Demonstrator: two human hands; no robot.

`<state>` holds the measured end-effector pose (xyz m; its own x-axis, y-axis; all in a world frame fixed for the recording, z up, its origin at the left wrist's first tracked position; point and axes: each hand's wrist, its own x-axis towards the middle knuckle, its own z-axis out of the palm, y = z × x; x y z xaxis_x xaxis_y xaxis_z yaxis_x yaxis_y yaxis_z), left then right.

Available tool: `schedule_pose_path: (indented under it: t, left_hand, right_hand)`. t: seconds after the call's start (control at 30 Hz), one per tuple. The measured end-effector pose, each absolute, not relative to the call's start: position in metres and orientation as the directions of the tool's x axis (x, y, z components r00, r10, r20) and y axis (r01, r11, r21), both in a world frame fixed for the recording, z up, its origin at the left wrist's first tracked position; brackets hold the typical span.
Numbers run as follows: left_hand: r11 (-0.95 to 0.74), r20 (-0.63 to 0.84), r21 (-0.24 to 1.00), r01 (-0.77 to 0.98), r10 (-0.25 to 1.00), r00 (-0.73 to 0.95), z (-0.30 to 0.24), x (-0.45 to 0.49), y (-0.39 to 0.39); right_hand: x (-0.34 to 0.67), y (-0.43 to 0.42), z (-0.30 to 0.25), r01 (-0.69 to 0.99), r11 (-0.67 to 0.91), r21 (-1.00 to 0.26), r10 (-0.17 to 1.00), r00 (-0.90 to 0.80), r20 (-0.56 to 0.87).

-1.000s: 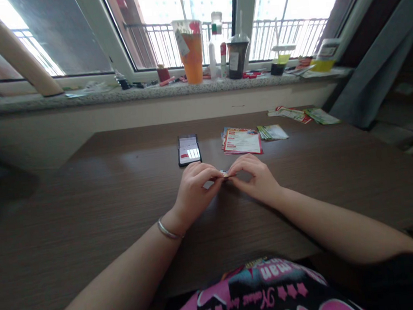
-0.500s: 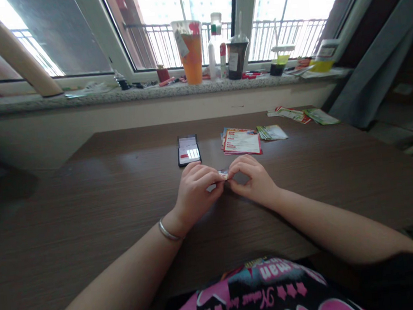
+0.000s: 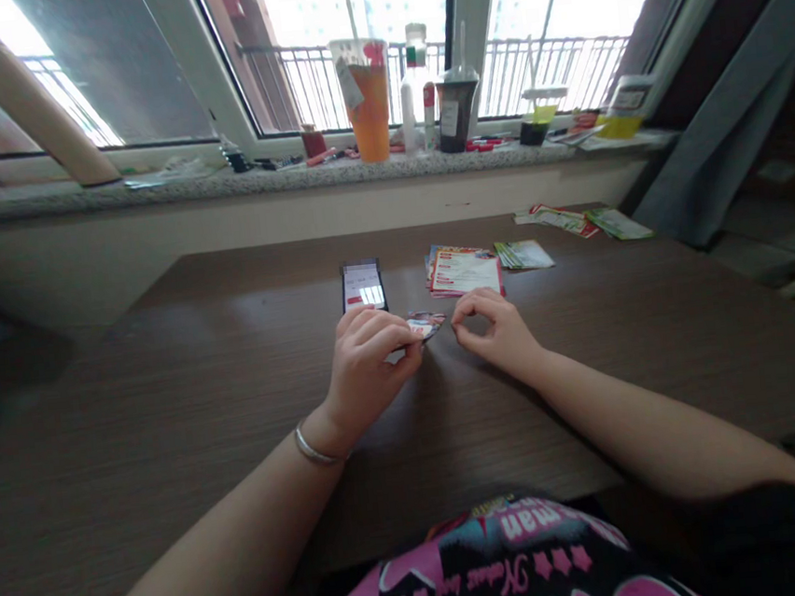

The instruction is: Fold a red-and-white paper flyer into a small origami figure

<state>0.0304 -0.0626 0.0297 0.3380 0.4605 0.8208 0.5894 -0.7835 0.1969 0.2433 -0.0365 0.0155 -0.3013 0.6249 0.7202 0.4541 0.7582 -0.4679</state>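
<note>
My left hand (image 3: 373,355) pinches a small printed card (image 3: 428,324), white with coloured patches, which sticks out to the right from the fingertips. Whether it is a single sheet or folded is too small to tell. Just to its right, apart from the card, is my right hand (image 3: 496,333). Its thumb and forefinger meet in a ring, and anything between the tips is too small to make out. A phone (image 3: 362,284) with a lit screen lies just beyond my left hand, which covers its near edge.
Past my right hand lies a stack of red-edged printed cards (image 3: 465,271), with green cards (image 3: 525,255) beside it. More printed leaflets (image 3: 562,218) lie at the back right. The windowsill (image 3: 204,189) carries an orange drink (image 3: 371,113), a dark drink (image 3: 455,110) and bottles.
My hands have parted: the right moved right, off the card, and the left moved slightly left, keeping it. More of the card's printed face shows now.
</note>
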Motion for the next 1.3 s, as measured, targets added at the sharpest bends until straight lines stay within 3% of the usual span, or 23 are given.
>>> schedule_pose_path:
  t: [0.53, 1.3]
  left_hand:
    - [-0.769, 0.747, 0.037, 0.638, 0.446, 0.494, 0.025, 0.033, -0.06]
    - [-0.781, 0.752, -0.022, 0.624, 0.398, 0.525, 0.03, 0.028, -0.06]
  right_hand:
    - [0.234, -0.054, 0.024, 0.516, 0.801, -0.305, 0.544, -0.413, 0.73]
    - [0.242, -0.044, 0.016, 0.598, 0.775, -0.203, 0.528, -0.437, 0.728]
